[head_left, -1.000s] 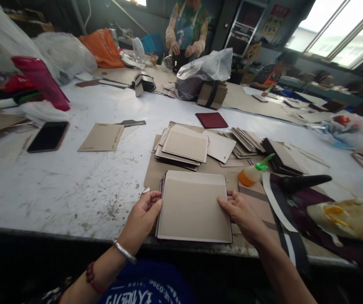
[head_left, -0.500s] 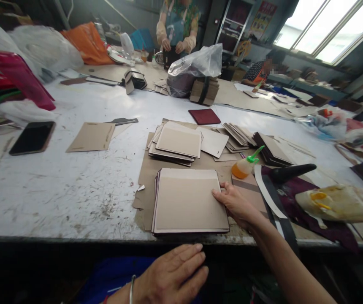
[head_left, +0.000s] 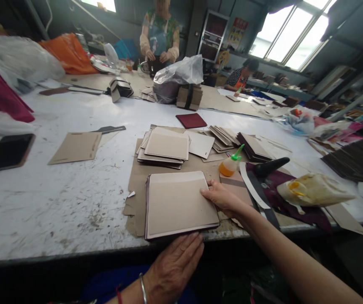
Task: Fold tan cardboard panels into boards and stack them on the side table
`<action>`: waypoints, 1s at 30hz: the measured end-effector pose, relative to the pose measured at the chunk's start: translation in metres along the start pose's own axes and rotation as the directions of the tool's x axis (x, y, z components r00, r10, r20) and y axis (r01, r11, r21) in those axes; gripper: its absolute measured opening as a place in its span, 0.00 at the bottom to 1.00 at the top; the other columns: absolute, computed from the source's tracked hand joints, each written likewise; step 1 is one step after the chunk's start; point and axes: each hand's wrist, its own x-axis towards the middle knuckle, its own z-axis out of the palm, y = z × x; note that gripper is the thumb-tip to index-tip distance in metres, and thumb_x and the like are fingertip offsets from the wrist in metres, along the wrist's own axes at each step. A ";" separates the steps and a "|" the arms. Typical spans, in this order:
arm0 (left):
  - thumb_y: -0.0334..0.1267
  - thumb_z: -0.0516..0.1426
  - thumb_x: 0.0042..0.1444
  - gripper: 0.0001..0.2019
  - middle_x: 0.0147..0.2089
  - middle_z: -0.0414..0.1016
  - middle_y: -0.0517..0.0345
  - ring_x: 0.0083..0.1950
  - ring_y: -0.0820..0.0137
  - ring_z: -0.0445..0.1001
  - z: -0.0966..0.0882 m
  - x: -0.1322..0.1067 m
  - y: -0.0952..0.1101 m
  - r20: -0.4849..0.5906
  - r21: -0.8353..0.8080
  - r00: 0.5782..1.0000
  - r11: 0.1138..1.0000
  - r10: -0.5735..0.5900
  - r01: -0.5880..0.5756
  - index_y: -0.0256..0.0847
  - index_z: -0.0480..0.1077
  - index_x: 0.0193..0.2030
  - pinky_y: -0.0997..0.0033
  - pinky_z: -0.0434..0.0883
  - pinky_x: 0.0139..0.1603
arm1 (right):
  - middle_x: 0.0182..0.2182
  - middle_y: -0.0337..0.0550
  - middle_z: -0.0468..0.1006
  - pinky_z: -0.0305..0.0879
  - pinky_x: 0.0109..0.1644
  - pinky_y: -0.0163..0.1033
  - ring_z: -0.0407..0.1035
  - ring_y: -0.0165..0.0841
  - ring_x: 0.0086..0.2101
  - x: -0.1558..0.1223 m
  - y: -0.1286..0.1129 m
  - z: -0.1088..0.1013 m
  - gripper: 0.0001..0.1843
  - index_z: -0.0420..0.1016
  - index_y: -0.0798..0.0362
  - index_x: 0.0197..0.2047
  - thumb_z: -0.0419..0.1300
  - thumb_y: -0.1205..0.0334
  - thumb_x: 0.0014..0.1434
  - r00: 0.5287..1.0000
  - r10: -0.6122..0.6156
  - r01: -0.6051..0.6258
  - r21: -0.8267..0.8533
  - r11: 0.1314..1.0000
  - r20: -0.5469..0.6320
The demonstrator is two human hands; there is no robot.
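Observation:
A stack of flat beige panels (head_left: 178, 204) with dark purple edges lies at the table's front edge. My right hand (head_left: 222, 197) grips its right side, thumb on top and fingertips at the edge; how many panels it pinches is hidden. My left hand (head_left: 175, 262), fingers stretched out and side by side, is at the front edge of the stack and holds nothing. Beneath the stack is a brown cardboard sheet (head_left: 136, 179). Behind it sits a second pile of similar panels (head_left: 168, 143). A small glue bottle (head_left: 228, 165) with a green nozzle and orange liquid stands right of the stack.
At right are a black horn-shaped object (head_left: 272, 166), a yellowed plastic container (head_left: 311, 190) and dark stacked pieces (head_left: 355, 158). A phone (head_left: 8, 152) and a slotted beige panel (head_left: 75, 147) lie left. Farther back are a maroon piece (head_left: 190, 120) and a co-worker (head_left: 159, 38).
My left hand has moved up to the stack's front edge. My right hand keeps its grip on the right side. The camera view has turned, shifting the table items leftward.

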 end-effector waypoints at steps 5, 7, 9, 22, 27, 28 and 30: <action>0.24 0.43 0.56 0.20 0.54 0.66 0.50 0.59 0.65 0.58 -0.001 0.008 0.004 -0.155 -0.002 0.985 0.997 -0.079 0.080 0.30 0.62 0.54 0.66 0.61 0.57 | 0.23 0.35 0.69 0.61 0.26 0.31 0.66 0.29 0.24 -0.003 -0.001 0.001 0.10 0.59 0.54 0.36 0.56 0.68 0.49 0.999 -0.013 0.012 -0.032 0.999 -0.030; 0.25 0.43 0.57 0.18 0.52 0.68 0.49 0.56 0.65 0.61 0.000 0.012 0.006 -0.176 -0.014 0.979 0.994 -0.107 0.106 0.30 0.63 0.53 0.67 0.61 0.56 | 0.23 0.35 0.69 0.62 0.27 0.31 0.66 0.30 0.25 -0.004 -0.002 0.001 0.10 0.60 0.55 0.36 0.56 0.68 0.49 0.999 -0.018 0.017 -0.046 0.999 -0.039; 0.26 0.44 0.57 0.18 0.50 0.69 0.48 0.54 0.65 0.64 0.002 0.015 0.007 -0.187 -0.027 0.974 0.992 -0.126 0.123 0.30 0.64 0.52 0.67 0.63 0.54 | 0.22 0.35 0.69 0.62 0.27 0.32 0.66 0.31 0.25 -0.003 -0.002 0.002 0.10 0.60 0.55 0.36 0.57 0.68 0.48 0.999 -0.021 0.019 -0.059 0.998 -0.041; 0.25 0.46 0.52 0.15 0.41 0.71 0.44 0.45 0.61 0.69 -0.001 0.027 0.009 -0.195 -0.203 0.957 0.963 -0.215 0.175 0.30 0.66 0.45 0.65 0.72 0.41 | 0.29 0.42 0.74 0.68 0.34 0.38 0.70 0.34 0.30 -0.011 -0.020 -0.010 0.12 0.60 0.55 0.37 0.59 0.64 0.49 0.989 -0.145 0.145 -0.004 0.989 -0.014; 0.26 0.49 0.51 0.14 0.44 0.71 0.46 0.45 0.66 0.70 -0.030 0.006 0.000 -0.141 -0.557 0.911 0.792 -0.387 0.250 0.37 0.67 0.44 0.71 0.71 0.45 | 0.35 0.44 0.75 0.68 0.34 0.37 0.71 0.34 0.31 -0.030 -0.022 -0.010 0.19 0.58 0.53 0.43 0.60 0.58 0.50 0.978 -0.207 0.204 0.187 0.961 -0.002; 0.27 0.49 0.52 0.14 0.43 0.71 0.47 0.44 0.68 0.71 -0.035 -0.001 -0.003 -0.082 -0.633 0.878 0.705 -0.471 0.319 0.38 0.68 0.44 0.72 0.70 0.45 | 0.36 0.45 0.75 0.68 0.33 0.37 0.71 0.34 0.31 -0.034 -0.022 -0.011 0.22 0.58 0.52 0.44 0.62 0.57 0.48 0.979 -0.203 0.199 0.226 0.953 -0.009; 0.33 0.50 0.55 0.11 0.41 0.72 0.50 0.42 0.68 0.72 -0.044 -0.013 -0.010 0.118 -0.767 0.752 0.421 -0.648 0.484 0.39 0.69 0.43 0.72 0.70 0.44 | 0.38 0.46 0.74 0.69 0.30 0.37 0.71 0.36 0.31 -0.041 -0.021 -0.014 0.27 0.59 0.51 0.45 0.65 0.55 0.44 0.983 -0.177 0.181 0.279 0.943 -0.039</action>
